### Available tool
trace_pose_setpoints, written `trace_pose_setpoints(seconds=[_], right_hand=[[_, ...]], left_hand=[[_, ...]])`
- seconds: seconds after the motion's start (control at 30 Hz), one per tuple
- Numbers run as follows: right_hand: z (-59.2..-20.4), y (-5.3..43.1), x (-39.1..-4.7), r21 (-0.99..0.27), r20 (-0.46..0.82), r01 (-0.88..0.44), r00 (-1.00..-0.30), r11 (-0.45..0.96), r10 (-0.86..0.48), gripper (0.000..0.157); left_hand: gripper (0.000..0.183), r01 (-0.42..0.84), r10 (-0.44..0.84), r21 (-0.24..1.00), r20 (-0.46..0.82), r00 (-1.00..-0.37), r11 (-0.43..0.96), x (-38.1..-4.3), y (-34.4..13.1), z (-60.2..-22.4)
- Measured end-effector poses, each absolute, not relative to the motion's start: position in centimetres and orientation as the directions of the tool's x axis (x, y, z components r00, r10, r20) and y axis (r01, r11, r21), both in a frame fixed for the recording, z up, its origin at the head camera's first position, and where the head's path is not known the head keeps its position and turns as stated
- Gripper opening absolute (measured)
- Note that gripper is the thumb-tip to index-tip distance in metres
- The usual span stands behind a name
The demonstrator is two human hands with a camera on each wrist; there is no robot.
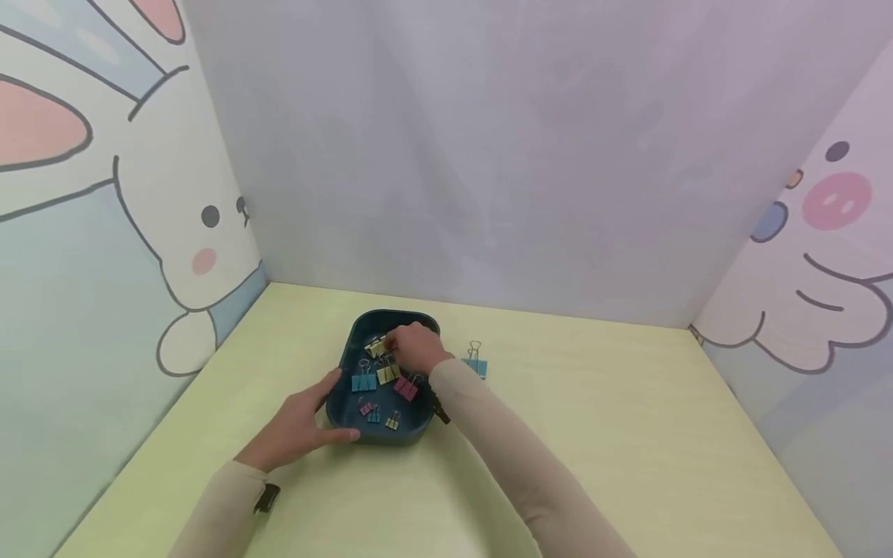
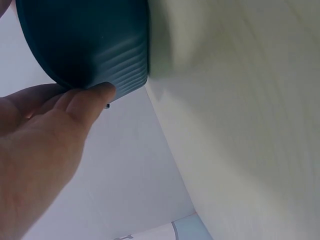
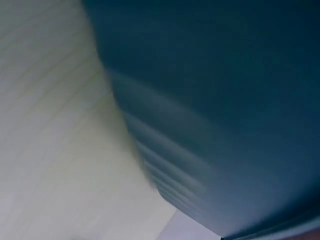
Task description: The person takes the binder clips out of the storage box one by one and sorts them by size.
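A dark blue-green plastic tray holds several binder clips. My left hand grips it at the near left, fingers along the left wall and thumb at the front corner. The left wrist view shows that hand against the ribbed outside of the tray. My right hand reaches over the right wall and pinches a tilted yellow binder clip near the back. Closer in lie a blue clip, another yellow clip and a pink clip. The tray wall fills most of the right wrist view.
Small pink, blue and yellow clips lie at the tray's near end. A blue binder clip stands on the pale yellow table, right of the tray. A grey back wall and cartoon-printed side walls enclose the table.
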State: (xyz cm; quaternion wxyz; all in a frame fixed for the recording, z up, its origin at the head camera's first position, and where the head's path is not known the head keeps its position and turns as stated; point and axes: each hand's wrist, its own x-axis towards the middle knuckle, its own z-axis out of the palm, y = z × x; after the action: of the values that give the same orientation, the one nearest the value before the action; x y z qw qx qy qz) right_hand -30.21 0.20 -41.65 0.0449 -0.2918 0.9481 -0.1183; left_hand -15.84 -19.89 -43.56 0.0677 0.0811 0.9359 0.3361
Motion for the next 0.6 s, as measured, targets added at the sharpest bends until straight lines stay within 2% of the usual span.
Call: trace_pose_setpoints(seconds=[0.13,0.37,0.6], right_hand=[[-41.7,-0.2,-30.3,-0.221,-0.043,-0.507,-0.849,0.833,-0.527,0.028],[-42.2,-0.1,-30.9,-0.064,-0.018,-0.507,-0.861,0.860,-0.509,0.023],[-42.7,0.5,-31.2,-0.059,0.066,-0.529,-0.848,0.847,-0.525,0.017]], left_hand=[[0.111,0.109,0.198,0.641,-0.068,-0.978,0.760,-15.8,-19.8,-43.5],[0.111,0.126,0.199,0.639,-0.043,-0.979,0.759,-15.9,-19.8,-43.5],[0.112,0.113,0.193,0.644,-0.055,-0.980,0.757,-15.8,-19.8,-43.6]])
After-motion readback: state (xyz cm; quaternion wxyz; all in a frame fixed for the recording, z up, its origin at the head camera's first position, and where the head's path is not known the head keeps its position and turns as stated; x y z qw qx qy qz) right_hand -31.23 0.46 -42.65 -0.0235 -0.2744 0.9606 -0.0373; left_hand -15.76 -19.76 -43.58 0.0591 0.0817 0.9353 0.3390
